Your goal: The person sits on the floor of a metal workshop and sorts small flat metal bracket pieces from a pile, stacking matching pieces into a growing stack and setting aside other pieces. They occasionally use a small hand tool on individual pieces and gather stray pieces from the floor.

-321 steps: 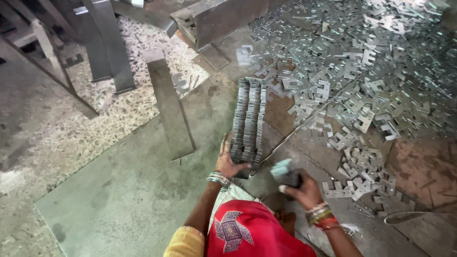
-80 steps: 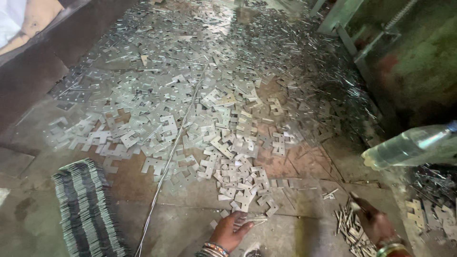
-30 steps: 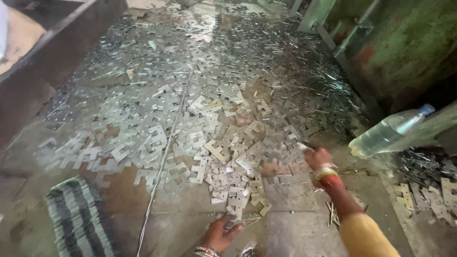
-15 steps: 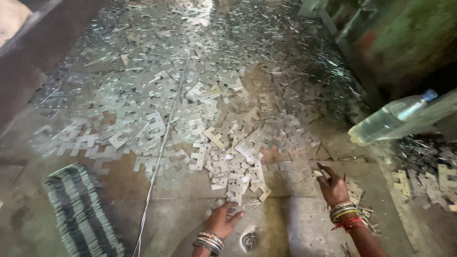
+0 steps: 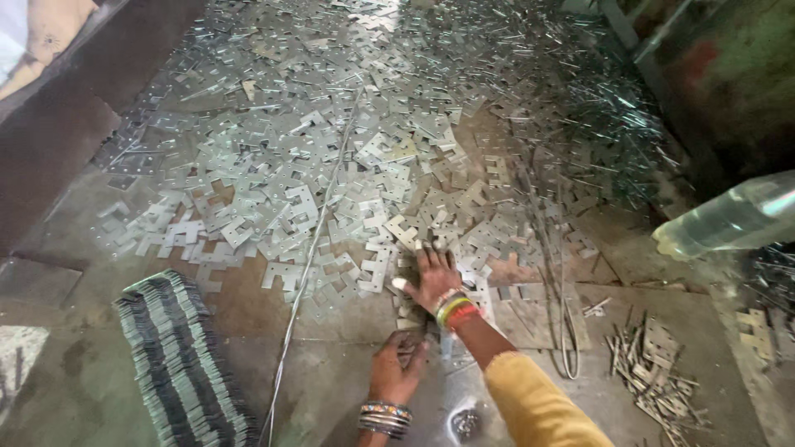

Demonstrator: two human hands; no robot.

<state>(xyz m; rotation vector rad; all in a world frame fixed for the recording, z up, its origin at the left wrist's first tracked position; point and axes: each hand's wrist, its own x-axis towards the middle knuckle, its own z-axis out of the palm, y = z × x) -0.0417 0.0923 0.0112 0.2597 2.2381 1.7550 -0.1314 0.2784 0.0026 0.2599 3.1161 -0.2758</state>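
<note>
Across the stained concrete floor (image 5: 124, 364) lie thin notched metal plates (image 5: 290, 199), stiff, light singly, slick and sharp-edged, best pinched flat across the faces; the right hand (image 5: 431, 277) spreads open fingers on them while the left hand (image 5: 397, 372) curls closed around a few.

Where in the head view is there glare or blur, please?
Head view: glare on the scattered metal plates toward the top; the clear plastic bottle at right is soft and blurred; both hands, left hand and right hand, are fairly sharp; corners are dim.
</note>
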